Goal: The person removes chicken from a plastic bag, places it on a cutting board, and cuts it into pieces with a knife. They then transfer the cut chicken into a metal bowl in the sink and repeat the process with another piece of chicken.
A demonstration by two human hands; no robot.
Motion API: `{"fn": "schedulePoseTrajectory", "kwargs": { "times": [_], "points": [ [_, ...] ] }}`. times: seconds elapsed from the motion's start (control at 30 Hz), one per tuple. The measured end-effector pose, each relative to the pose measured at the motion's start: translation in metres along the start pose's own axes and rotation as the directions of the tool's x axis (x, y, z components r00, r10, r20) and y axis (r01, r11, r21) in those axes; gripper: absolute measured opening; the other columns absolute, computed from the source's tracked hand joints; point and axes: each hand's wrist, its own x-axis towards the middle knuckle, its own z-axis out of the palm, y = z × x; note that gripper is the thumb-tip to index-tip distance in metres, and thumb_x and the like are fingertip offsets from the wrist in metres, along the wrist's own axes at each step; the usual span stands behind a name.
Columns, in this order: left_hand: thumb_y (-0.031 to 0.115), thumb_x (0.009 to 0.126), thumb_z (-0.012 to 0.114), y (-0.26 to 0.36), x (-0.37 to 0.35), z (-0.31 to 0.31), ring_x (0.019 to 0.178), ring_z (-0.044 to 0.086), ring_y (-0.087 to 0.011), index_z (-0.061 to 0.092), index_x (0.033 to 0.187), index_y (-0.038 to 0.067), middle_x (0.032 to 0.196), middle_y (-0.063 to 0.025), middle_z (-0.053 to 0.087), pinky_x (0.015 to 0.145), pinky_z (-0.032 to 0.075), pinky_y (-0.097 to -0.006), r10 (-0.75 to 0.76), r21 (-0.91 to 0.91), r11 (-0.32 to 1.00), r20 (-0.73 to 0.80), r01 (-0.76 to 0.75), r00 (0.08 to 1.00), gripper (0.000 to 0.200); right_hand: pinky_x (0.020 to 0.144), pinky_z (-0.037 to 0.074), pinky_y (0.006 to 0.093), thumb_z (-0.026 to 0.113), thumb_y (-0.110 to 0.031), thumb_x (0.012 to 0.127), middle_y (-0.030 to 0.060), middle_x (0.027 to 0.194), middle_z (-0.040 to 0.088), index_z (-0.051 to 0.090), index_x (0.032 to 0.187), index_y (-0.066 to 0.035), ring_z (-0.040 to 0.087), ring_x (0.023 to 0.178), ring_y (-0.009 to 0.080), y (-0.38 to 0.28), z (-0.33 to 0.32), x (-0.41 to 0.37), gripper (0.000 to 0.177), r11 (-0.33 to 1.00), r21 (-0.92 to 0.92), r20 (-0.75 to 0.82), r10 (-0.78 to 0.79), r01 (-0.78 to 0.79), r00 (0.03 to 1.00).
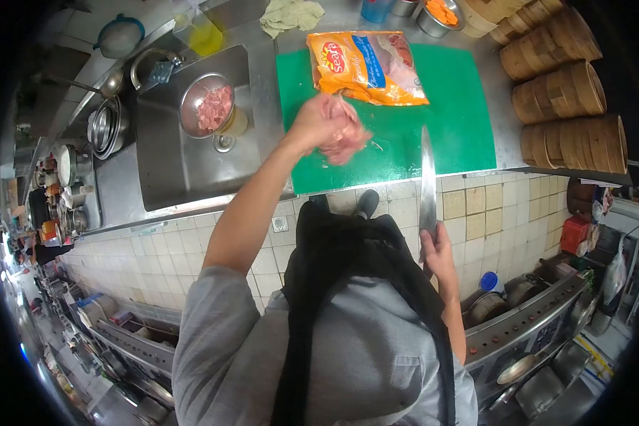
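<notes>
My left hand (312, 122) is closed on a piece of raw chicken (346, 139), slightly smeared by motion, at the left part of the green cutting board (454, 113). With my right hand (437, 250) I grip a long kitchen knife (428, 184) near my waist, its blade pointing away from me and its tip over the board. Behind the chicken lies an orange printed bag of chicken (366, 71), flat on the board. To the left, a metal bowl (189, 113) with cut raw meat (214, 109) stands in the sink, propped on a yellowish container (236, 123).
The steel sink (181, 181) with its tap (143, 65) adjoins the board on the left. Stacked bamboo steamers (571, 145) line the right side. At the back are a cloth (291, 15) and a bowl of orange slices (439, 20). A stove (525, 326) stands behind me.
</notes>
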Motion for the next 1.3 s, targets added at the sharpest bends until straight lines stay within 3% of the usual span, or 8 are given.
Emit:
{"fn": "schedulePoseTrajectory", "kwargs": {
  "times": [0.1, 0.2, 0.33, 0.37, 0.47, 0.6, 0.9, 1.3],
  "points": [
    [0.011, 0.091, 0.078, 0.009, -0.023, 0.01, 0.109, 0.071, -0.0226, 0.055, 0.137, -0.003, 0.126, -0.0135, 0.069, 0.09, 0.06, -0.0353, -0.146, -0.579, 0.815, -0.14, 0.038, 0.979, 0.054, 0.045, 0.045, 0.0293, 0.06, -0.017, 0.109, 0.0028, 0.072, 0.059, 0.051, 0.122, -0.002, 0.053, 0.051, 0.0091, -0.022, 0.013, 0.008, 0.022, 0.995, -0.03, -0.061, -0.092, 0.09, 0.994],
    [0.013, 0.09, 0.079, -0.027, -0.014, -0.007, 0.108, 0.072, -0.0212, 0.058, 0.137, -0.003, 0.123, -0.0138, 0.071, 0.088, 0.06, -0.0339, -0.272, -0.631, 0.744, 0.012, 0.219, 0.962, 0.053, 0.046, 0.045, 0.0298, 0.06, -0.018, 0.109, 0.0068, 0.073, 0.061, 0.05, 0.123, -0.002, 0.055, 0.053, 0.009, -0.038, 0.026, 0.022, 0.024, 0.982, -0.131, -0.043, -0.145, 0.138, 0.988],
    [0.013, 0.087, 0.081, -0.045, -0.003, -0.001, 0.102, 0.073, -0.0199, 0.066, 0.13, 0.0, 0.116, -0.0121, 0.074, 0.086, 0.059, -0.0327, -0.287, -0.358, 0.905, -0.115, 0.229, 0.951, 0.048, 0.058, 0.051, 0.0428, 0.058, -0.018, 0.109, 0.0207, 0.077, 0.066, 0.049, 0.125, -0.003, 0.067, 0.063, 0.0319, -0.063, 0.049, 0.04, 0.024, 0.913, -0.379, 0.085, -0.125, 0.148, 0.989],
    [0.014, 0.086, 0.082, -0.064, 0.008, 0.001, 0.102, 0.073, -0.0194, 0.066, 0.129, 0.001, 0.114, -0.0116, 0.075, 0.085, 0.059, -0.0321, -0.227, -0.193, 0.961, -0.134, 0.199, 0.965, 0.048, 0.066, 0.052, 0.0509, 0.058, -0.016, 0.108, 0.0267, 0.082, 0.068, 0.05, 0.126, -0.004, 0.069, 0.076, 0.0481, -0.072, 0.059, 0.044, 0.023, 0.868, -0.416, 0.108, -0.25, 0.272, 0.962],
    [0.014, 0.084, 0.082, -0.069, 0.011, -0.019, 0.098, 0.073, -0.019, 0.07, 0.122, 0.0, 0.109, -0.0114, 0.076, 0.082, 0.058, -0.0315, -0.213, -0.021, 0.977, -0.115, 0.212, 0.97, 0.042, 0.067, 0.052, 0.0559, 0.058, -0.014, 0.107, 0.0298, 0.086, 0.069, 0.051, 0.127, -0.003, 0.069, 0.083, 0.0528, -0.089, 0.077, 0.057, 0.024, 0.763, -0.524, 0.195, -0.326, 0.379, 0.925],
    [0.018, 0.083, 0.082, -0.074, 0.002, -0.045, 0.094, 0.074, -0.0198, 0.072, 0.118, -0.001, 0.106, -0.0122, 0.077, 0.081, 0.059, -0.0339, -0.077, 0.18, 0.97, -0.419, 0.166, 0.905, 0.041, 0.067, 0.051, 0.0606, 0.057, -0.012, 0.105, 0.0317, 0.087, 0.069, 0.051, 0.126, -0.001, 0.068, 0.081, 0.0534, -0.094, 0.093, 0.071, 0.024, 0.699, -0.564, 0.281, -0.338, 0.44, 0.898],
    [0.026, 0.093, 0.072, -0.072, -0.036, -0.022, 0.096, 0.073, -0.0414, 0.07, 0.118, 0.004, 0.104, -0.0214, 0.076, 0.082, 0.059, -0.0481, 0.096, 0.375, 0.92, -0.492, 0.111, 0.866, 0.034, 0.066, 0.05, 0.0636, 0.055, -0.011, 0.104, 0.0336, 0.082, 0.068, 0.044, 0.121, 0.0, 0.067, 0.079, 0.0549, -0.1, 0.118, 0.09, 0.023, 0.643, -0.618, 0.366, -0.272, 0.451, 0.89],
    [0.014, 0.088, 0.071, -0.109, -0.043, -0.011, 0.09, 0.07, -0.0411, 0.072, 0.111, 0.006, 0.099, -0.0192, 0.07, 0.078, 0.058, -0.0497, 0.434, 0.467, 0.859, -0.445, -0.21, 0.783, 0.024, 0.072, 0.054, 0.0652, 0.052, -0.006, 0.096, 0.0356, 0.084, 0.068, 0.044, 0.114, 0.003, 0.067, 0.081, 0.058, -0.122, 0.192, 0.175, 0.022, 0.456, -0.729, 0.438, -0.262, 0.51, 0.86]
  ]
}}
